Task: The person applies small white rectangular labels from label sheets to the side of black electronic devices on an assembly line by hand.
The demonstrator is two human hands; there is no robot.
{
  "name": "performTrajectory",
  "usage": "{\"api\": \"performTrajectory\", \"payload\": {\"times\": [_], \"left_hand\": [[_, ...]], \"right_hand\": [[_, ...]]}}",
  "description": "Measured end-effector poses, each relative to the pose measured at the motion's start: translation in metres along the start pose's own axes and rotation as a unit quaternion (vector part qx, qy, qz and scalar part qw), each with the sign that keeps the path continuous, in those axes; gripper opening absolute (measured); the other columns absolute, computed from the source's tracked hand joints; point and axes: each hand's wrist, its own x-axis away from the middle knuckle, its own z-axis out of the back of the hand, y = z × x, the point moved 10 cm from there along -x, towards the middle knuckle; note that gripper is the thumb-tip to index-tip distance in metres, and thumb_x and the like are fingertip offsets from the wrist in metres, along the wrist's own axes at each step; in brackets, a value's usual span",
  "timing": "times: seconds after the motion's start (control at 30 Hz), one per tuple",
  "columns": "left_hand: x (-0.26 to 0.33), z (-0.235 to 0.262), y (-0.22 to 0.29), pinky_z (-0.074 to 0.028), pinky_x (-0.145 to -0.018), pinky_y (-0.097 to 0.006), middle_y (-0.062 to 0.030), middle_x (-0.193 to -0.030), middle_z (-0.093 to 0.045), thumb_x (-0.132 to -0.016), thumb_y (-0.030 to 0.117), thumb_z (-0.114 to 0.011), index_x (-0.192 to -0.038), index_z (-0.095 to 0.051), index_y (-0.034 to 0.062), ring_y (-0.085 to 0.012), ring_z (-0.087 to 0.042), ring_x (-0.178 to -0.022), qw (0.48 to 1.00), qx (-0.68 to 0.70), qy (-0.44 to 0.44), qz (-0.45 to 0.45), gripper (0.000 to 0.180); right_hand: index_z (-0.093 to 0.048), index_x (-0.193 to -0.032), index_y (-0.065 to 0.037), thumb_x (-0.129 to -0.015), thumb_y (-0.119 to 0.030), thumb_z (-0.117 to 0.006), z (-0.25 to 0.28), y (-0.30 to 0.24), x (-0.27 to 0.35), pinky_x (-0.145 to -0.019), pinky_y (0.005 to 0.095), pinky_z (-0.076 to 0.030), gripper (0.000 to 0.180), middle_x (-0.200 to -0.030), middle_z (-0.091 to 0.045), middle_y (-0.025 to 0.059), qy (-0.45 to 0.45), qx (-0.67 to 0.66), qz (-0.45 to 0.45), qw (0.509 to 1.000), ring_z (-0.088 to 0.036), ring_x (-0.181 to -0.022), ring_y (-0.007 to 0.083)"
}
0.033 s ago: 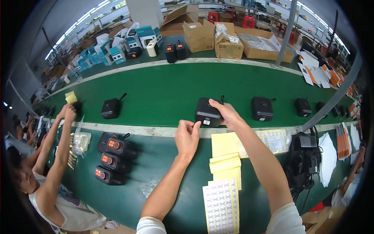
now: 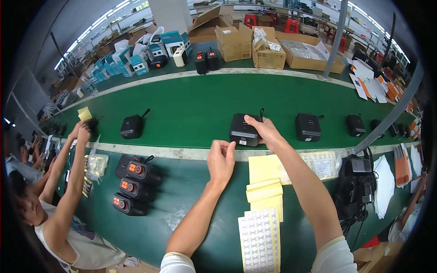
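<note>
My right hand point(image 2: 265, 130) grips a black box-shaped device point(image 2: 241, 126) with a wrist loop, thumb on its upper face and fingers round its right side. The device is tilted over the near edge of the green belt, and a small white label shows on its near end. Beside its lower left corner, my left hand point(image 2: 221, 159) has curled fingers, with thumb and forefinger pinched together at the corner. Whether anything lies in that pinch is too small to tell. Below my hands lie sheets of small printed labels point(image 2: 259, 239) and yellow backing paper point(image 2: 265, 193).
More black devices stand on the belt, one at left point(image 2: 131, 126) and one at right point(image 2: 308, 127). Several with orange buttons point(image 2: 132, 187) rest on the table. Black adapters with cables point(image 2: 355, 186) lie at right. A metal post point(image 2: 391, 109) slants there. At left, a co-worker's hands point(image 2: 81, 130) reach in.
</note>
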Motion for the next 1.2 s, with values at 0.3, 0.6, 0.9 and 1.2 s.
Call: {"api": "performTrajectory", "payload": {"times": [0.3, 0.6, 0.9, 1.2], "left_hand": [[0.036, -0.049, 0.060, -0.046, -0.082, -0.041, -0.0119, -0.082, -0.059, -0.079, 0.015, -0.070, -0.085, -0.062, 0.0024, -0.0297, -0.059, -0.082, 0.930, -0.026, -0.298, -0.214, 0.016], [0.042, -0.053, 0.048, -0.048, -0.073, -0.041, -0.0142, -0.084, -0.062, -0.084, 0.019, -0.064, -0.087, -0.062, 0.0015, -0.0314, -0.061, -0.082, 0.893, -0.075, -0.434, -0.094, 0.018], [0.070, -0.033, 0.053, -0.048, -0.071, -0.039, -0.0164, -0.087, -0.062, -0.086, 0.021, -0.064, -0.091, -0.063, -0.0004, -0.0287, -0.061, -0.078, 0.896, -0.088, -0.426, -0.089, 0.022], [0.079, -0.016, 0.016, -0.045, -0.063, -0.024, 0.0003, -0.078, -0.060, -0.091, 0.013, -0.064, -0.093, -0.059, -0.0004, -0.0057, -0.053, -0.073, 0.941, 0.092, -0.323, 0.053, 0.015]], "right_hand": [[-0.052, -0.125, 0.006, -0.084, -0.035, -0.070, 0.034, -0.067, 0.049, -0.093, 0.0418, -0.045, 0.061, -0.122, -0.053, 0.0211, 0.318, 0.419, 0.346, 0.777, -0.055, -0.109, 0.0349], [-0.064, -0.107, -0.002, -0.083, -0.020, -0.071, 0.009, 0.001, 0.134, -0.080, 0.0359, -0.050, 0.031, -0.099, -0.059, 0.0119, -0.025, 0.372, 0.262, 0.890, -0.061, -0.091, 0.0260], [-0.064, -0.100, -0.003, -0.082, -0.020, -0.071, 0.003, 0.007, 0.165, -0.082, 0.0357, -0.047, 0.025, -0.102, -0.059, 0.0104, -0.044, 0.346, 0.347, 0.870, -0.059, -0.097, 0.0271], [-0.063, -0.099, -0.002, -0.086, -0.020, -0.070, 0.001, 0.045, 0.145, -0.072, 0.0302, -0.047, 0.024, -0.090, -0.064, 0.0089, -0.042, 0.183, 0.189, 0.964, -0.059, -0.082, 0.0161]]}}
